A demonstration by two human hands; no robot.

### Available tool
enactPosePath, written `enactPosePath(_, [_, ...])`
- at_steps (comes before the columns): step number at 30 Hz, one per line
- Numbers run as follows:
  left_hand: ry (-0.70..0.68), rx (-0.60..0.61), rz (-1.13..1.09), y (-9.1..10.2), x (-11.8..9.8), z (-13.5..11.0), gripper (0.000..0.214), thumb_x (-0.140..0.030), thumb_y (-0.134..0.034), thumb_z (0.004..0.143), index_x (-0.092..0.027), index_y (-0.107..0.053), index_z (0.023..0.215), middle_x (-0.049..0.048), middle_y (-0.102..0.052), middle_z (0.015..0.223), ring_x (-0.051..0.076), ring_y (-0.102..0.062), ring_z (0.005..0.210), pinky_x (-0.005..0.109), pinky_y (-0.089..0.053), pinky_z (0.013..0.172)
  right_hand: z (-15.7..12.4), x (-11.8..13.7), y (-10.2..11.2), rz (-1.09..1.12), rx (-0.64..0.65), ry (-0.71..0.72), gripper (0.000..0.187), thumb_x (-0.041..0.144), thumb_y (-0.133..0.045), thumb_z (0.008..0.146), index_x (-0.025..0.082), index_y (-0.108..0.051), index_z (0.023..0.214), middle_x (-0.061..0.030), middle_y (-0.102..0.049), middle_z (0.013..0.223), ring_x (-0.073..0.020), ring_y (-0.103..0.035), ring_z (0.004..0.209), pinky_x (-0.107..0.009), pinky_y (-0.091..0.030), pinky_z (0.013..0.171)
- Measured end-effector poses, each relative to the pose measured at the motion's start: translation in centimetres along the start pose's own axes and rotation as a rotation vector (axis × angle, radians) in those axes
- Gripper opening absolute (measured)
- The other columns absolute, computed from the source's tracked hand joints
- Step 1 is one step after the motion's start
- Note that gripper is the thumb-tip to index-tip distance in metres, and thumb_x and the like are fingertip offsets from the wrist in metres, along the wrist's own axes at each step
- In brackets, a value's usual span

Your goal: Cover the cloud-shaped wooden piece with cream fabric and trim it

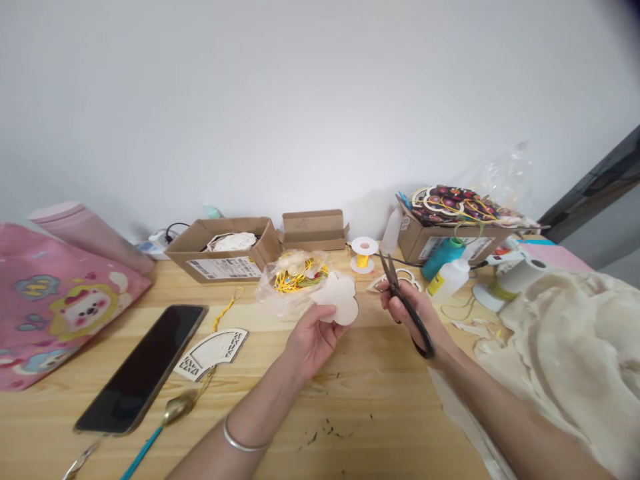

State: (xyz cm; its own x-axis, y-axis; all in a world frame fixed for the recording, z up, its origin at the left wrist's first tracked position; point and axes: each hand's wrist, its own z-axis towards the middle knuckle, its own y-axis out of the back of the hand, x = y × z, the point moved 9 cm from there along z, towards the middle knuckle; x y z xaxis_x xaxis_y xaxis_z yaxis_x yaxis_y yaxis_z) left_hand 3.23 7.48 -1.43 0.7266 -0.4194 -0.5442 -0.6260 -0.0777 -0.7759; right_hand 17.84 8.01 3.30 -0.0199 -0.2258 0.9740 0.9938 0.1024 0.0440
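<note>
My left hand point(314, 340) pinches a pale, flower-shaped cutout point(343, 300) at its lower left edge, held above the wooden table. Dark scissors point(407, 310) are gripped in my right hand point(407, 307), blades pointing up and away, handles toward my wrist; the blades look slightly apart. Just behind the scissors lies a pale cutout frame point(409, 275), partly hidden by my right hand. To the left of my left hand rests a fan-shaped ornament point(213, 353) with lattice corners, a yellow cord and a tassel point(145, 447) with a gold cap and teal strands.
A phone point(143, 370) and a pink bag point(70, 307) are at left. Along the wall stand cardboard boxes point(225, 267), a plastic bag of yellow cords point(295, 280) and a yellow thread spool point(363, 257). Bottles point(449, 279) and cream cloth point(565, 353) lie right. Dark scraps point(327, 430) dot the table.
</note>
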Motion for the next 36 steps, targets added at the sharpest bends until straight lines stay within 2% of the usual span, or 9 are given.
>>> enactPosePath(3, [-0.022, 0.034, -0.015, -0.4, 0.2, -0.1, 0.035, -0.003, -0.055, 0.072, -0.017, -0.057, 0.105, 0.0029, -0.07, 0.084, 0.013, -0.065, 0.079, 0.026, -0.053, 0.073, -0.3, -0.1, -1.1, -0.037, 0.089, -0.013, 0.047, 0.059, -0.053, 0.07, 0.018, -0.054, 0.092, 0.0018, -0.044, 0.065, -0.0094, -0.039, 0.054, -0.021, -0.03, 0.046])
enactPosePath(5, [-0.023, 0.036, -0.029, -0.4, 0.6, -0.1, 0.027, -0.007, -0.058, 0.073, -0.017, -0.06, 0.097, 0.0013, -0.07, 0.081, 0.013, -0.065, 0.076, 0.028, -0.053, 0.075, -0.6, -0.4, -1.8, -0.05, 0.147, -0.055, 0.049, 0.059, -0.052, 0.07, 0.016, -0.054, 0.093, 0.0016, -0.044, 0.064, -0.009, -0.037, 0.052, -0.021, -0.029, 0.045])
enactPosePath(9, [-0.054, 0.018, -0.028, -0.3, 0.6, -0.1, 0.019, -0.008, -0.066, 0.067, -0.016, -0.062, 0.083, -0.0007, -0.07, 0.073, 0.01, -0.065, 0.066, 0.021, -0.053, 0.064, -1.3, -0.6, -3.0, -0.098, 0.234, -0.13, 0.047, 0.057, -0.055, 0.069, 0.014, -0.055, 0.089, 0.0028, -0.041, 0.061, -0.0078, -0.033, 0.05, -0.021, -0.027, 0.044])
enactPosePath(13, [-0.101, -0.005, 0.082, -0.4, 0.2, -0.3, 0.026, -0.009, -0.07, 0.063, -0.015, -0.061, 0.087, -0.0003, -0.07, 0.074, 0.01, -0.064, 0.062, 0.018, -0.052, 0.056, -1.7, 0.2, -4.0, -0.086, 0.329, -0.108, 0.043, 0.058, -0.054, 0.07, 0.015, -0.05, 0.071, 0.0039, -0.035, 0.058, -0.0072, -0.029, 0.05, -0.02, -0.022, 0.044])
enactPosePath(16, [-0.127, -0.006, 0.141, -0.6, 0.0, -0.4, 0.027, -0.009, -0.071, 0.062, -0.015, -0.061, 0.086, -0.0007, -0.07, 0.075, 0.009, -0.063, 0.062, 0.017, -0.052, 0.057, -1.8, 0.5, -4.4, -0.061, 0.377, -0.107, 0.046, 0.061, -0.05, 0.07, 0.015, -0.045, 0.066, 0.0043, -0.032, 0.057, -0.0069, -0.027, 0.05, -0.021, -0.019, 0.043])
enactPosePath(22, [-0.154, 0.02, 0.233, -0.7, -0.1, -0.3, 0.024, -0.01, -0.07, 0.063, -0.014, -0.06, 0.083, -0.0006, -0.069, 0.074, 0.009, -0.062, 0.062, 0.018, -0.051, 0.059, -1.9, 0.0, -4.4, -0.043, 0.401, -0.122, 0.045, 0.06, -0.049, 0.072, 0.014, -0.048, 0.068, 0.0048, -0.028, 0.056, -0.0065, -0.023, 0.05, -0.02, -0.017, 0.042])
enactPosePath(26, [-0.175, 0.023, 0.251, -0.8, -0.3, -0.4, 0.024, -0.011, -0.07, 0.063, -0.015, -0.06, 0.085, 0.0005, -0.069, 0.078, 0.011, -0.064, 0.068, 0.02, -0.051, 0.064, -1.9, -0.4, -4.0, -0.066, 0.367, -0.158, 0.046, 0.058, -0.053, 0.07, 0.012, -0.053, 0.076, 0.0029, -0.034, 0.061, -0.0077, -0.028, 0.054, -0.02, -0.021, 0.045])
enactPosePath(36, [-0.183, 0.033, 0.228, -0.8, -0.1, -0.3, 0.025, -0.011, -0.07, 0.064, -0.016, -0.059, 0.086, -0.0006, -0.067, 0.078, 0.009, -0.062, 0.066, 0.018, -0.05, 0.061, -1.8, -0.7, -4.0, -0.06, 0.361, -0.153, 0.041, 0.053, -0.055, 0.071, 0.012, -0.054, 0.073, 0.0012, -0.038, 0.064, -0.009, -0.031, 0.057, -0.021, -0.024, 0.048])
